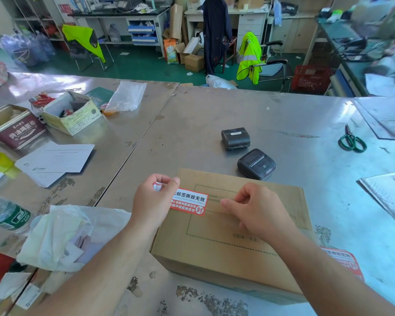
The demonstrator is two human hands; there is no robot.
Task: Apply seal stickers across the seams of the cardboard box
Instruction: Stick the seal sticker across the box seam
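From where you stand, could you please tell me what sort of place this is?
Probably a parcel packing room: a cardboard box getting a red seal sticker, two portable label printers, and hi-vis vests.

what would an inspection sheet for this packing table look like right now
surface: scuffed metal table, stained patches
job's things: cardboard box lies flat; seal sticker on its top at the seam's left end
clutter: two black printers, scissors, tin, envelopes, water bottle, plastic bag
grippers: left hand pinches the sticker's left end; right hand rests on the box top
cables: dark cords on the far right bench
surroundings: green floor, hi-vis vests on chairs
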